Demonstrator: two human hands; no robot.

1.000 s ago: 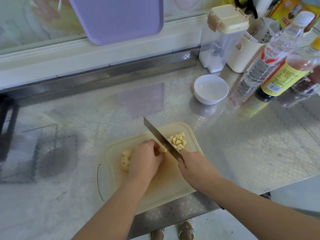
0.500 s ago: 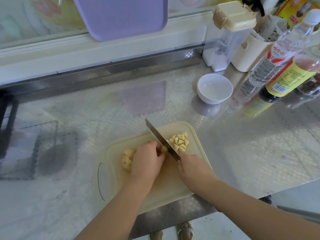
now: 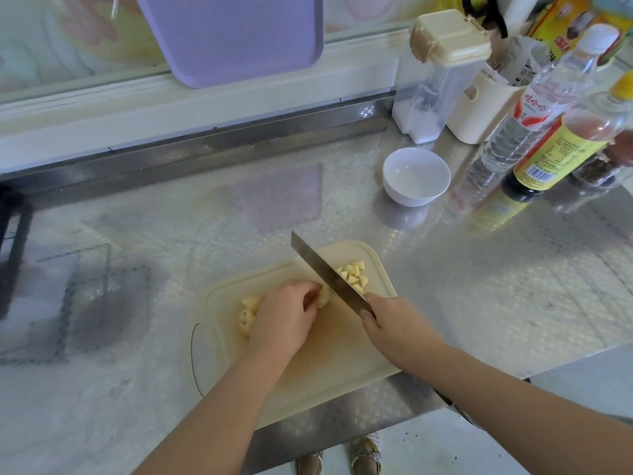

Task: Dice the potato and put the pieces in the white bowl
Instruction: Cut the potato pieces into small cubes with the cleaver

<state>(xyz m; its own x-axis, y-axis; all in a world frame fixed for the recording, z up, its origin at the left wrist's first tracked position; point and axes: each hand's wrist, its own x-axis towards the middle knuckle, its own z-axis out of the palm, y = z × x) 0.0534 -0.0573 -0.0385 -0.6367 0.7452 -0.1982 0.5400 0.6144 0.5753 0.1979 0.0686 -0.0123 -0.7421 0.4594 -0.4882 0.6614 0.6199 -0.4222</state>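
Towards the upper left, a purple board (image 3: 233,36) is seen leaning against the wall behind the steel counter (image 3: 479,286). Near the counter's front edge a cream cutting board (image 3: 342,358) is laid flat. On its left part, uncut potato chunks (image 3: 248,313) are left lying, partly hidden by the left hand (image 3: 284,320). That hand is held palm down with its fingers curled, and a potato piece (image 3: 324,296) is pinned under the fingertips against the board. Just to the right of this piece the knife (image 3: 325,272) is set, its blade slanted away to the upper left. Whether the edge meets the board cannot be told. The handle is wrapped by the right hand (image 3: 394,323), whose fingers are closed round it so that it is hidden. Past the blade, at the board's far right corner, a small heap of diced pieces (image 3: 354,277) is gathered just beside the blade's flat. Further back and to the right, well apart from the board, the white bowl (image 3: 416,176) is stood upright on the counter. Behind it a clear container (image 3: 431,90) with a cream lid is placed, and to its right a clear bottle (image 3: 507,145) and a dark bottle (image 3: 544,159) with a yellow label are stood together.
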